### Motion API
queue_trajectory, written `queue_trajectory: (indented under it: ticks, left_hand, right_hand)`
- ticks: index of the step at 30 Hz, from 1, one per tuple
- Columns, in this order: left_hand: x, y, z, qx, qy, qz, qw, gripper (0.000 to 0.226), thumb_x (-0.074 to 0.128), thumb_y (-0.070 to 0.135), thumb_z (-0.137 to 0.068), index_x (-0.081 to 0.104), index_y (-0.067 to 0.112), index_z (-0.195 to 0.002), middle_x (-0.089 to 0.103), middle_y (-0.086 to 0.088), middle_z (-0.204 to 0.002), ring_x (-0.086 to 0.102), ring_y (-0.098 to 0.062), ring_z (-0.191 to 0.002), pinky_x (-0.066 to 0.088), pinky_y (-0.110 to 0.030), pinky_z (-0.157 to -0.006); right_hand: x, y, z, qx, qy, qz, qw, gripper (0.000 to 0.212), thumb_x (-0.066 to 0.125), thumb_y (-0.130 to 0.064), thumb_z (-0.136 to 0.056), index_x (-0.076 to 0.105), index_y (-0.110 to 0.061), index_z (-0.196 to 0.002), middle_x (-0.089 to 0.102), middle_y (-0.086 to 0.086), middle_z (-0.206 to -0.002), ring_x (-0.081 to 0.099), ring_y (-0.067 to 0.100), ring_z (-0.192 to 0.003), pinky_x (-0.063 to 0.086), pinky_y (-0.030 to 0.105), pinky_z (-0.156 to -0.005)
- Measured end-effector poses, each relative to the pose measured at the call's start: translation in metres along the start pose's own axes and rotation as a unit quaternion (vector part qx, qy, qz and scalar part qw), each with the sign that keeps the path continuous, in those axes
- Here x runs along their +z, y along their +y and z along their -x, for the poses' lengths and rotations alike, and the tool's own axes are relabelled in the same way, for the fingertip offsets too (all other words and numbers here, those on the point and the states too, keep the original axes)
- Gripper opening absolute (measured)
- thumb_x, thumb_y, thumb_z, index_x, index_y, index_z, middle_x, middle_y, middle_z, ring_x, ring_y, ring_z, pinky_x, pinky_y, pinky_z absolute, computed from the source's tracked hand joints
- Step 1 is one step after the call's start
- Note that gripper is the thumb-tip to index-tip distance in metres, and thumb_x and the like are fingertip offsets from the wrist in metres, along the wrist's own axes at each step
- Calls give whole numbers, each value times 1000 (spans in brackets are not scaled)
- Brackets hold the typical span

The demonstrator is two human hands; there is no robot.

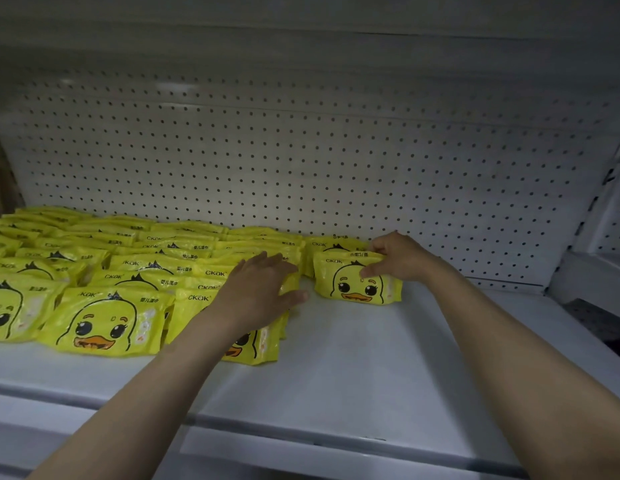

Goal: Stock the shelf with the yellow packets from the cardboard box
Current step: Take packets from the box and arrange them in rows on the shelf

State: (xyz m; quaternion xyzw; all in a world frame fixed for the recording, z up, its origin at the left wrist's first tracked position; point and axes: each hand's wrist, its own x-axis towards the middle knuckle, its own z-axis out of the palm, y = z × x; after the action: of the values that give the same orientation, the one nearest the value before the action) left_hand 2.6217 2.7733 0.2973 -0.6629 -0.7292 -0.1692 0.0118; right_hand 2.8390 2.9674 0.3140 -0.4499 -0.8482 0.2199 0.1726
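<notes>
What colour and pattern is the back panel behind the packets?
White back panel with a regular grid of small dark holes, seen in the head view.

On the white shelf [353,358], rows of yellow duck packets [104,320] fill the left side. The left hand [260,292] lies flat on the nearest row; the right hand [398,258] pinches an upright packet [357,282] before the pegboard [301,161].

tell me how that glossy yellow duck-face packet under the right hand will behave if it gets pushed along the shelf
The glossy yellow duck-face packet looks soft and puffy, so it would probably dent under the right hand rather than stay stiff. Its shiny film likely slides easily on the smooth white shelf. Standing on a narrow edge, it may tip forward if pushed high.
</notes>
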Motion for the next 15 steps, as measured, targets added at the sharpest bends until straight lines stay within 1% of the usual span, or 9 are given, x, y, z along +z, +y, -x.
queue_trajectory:
  ticks: [3, 5, 7, 9, 10, 12, 13, 15]
  left_hand:
    - [10, -6, -1, 11, 9, -16, 1000, 63, 49, 61, -89, 38, 33, -144, 20, 2, -160, 8, -21, -149, 13, -45, -119]
    - [15, -9, 0, 19, 24, -20, 999, 63, 48, 61, -90, 37, 33, -144, 18, 3, -160, 7, -21, -149, 10, -44, -120]
    - [19, -11, 0, 23, 43, -20, 999, 62, 48, 60, -90, 36, 32, -144, 19, 3, -160, 7, -21, -149, 9, -43, -120]
    - [23, -12, 1, 25, 58, -21, 998, 61, 48, 60, -91, 37, 32, -144, 20, 3, -160, 8, -20, -149, 8, -42, -121]
    - [25, -13, 1, 27, 67, -23, 997, 61, 47, 60, -91, 37, 32, -144, 21, 3, -159, 8, -20, -149, 7, -41, -121]
    - [29, -14, 1, 32, 91, -19, 995, 61, 46, 61, -90, 41, 30, -143, 26, 2, -158, 12, -22, -149, 8, -42, -120]
    - [30, -14, 2, 35, 101, -17, 994, 62, 42, 64, -89, 44, 29, -141, 29, 0, -157, 15, -24, -148, 10, -43, -119]
    - [31, -14, 3, 37, 109, -22, 993, 72, 26, 69, -83, 47, 28, -139, 33, -1, -155, 20, -26, -147, 12, -44, -118]
  right_hand:
    - [15, -3, -9, -6, 17, -13, 1000, 33, 90, -31, -67, 70, -14, -87, 70, 4, -88, 65, 22, -84, 45, 29, -71]
    - [23, -7, -14, -10, 42, 1, 999, 34, 88, -33, -69, 69, -13, -89, 70, 4, -87, 65, 22, -83, 48, 32, -70]
    - [29, -10, -18, -18, 72, 52, 996, 35, 86, -38, -70, 67, -15, -88, 69, 4, -87, 65, 23, -82, 50, 35, -69]
    - [31, -11, -20, -30, 79, 101, 991, 37, 85, -44, -68, 63, -22, -88, 65, 3, -88, 62, 22, -81, 47, 33, -67]
    - [32, -12, -19, -31, 72, 116, 990, 43, 85, -47, -66, 62, -26, -96, 64, 3, -95, 61, 21, -85, 49, 33, -69]
    - [32, -15, -18, -26, 61, 153, 986, 63, 85, -49, -65, 59, -28, -119, 56, 5, -109, 57, 22, -97, 51, 35, -79]
    - [32, -17, -17, -22, 66, 169, 983, 70, 85, -48, -66, 56, -27, -126, 53, 6, -114, 55, 24, -103, 50, 36, -83]
    - [35, -21, -18, -23, 89, 198, 976, 74, 85, -45, -68, 52, -26, -131, 51, 7, -120, 50, 25, -113, 47, 37, -87]
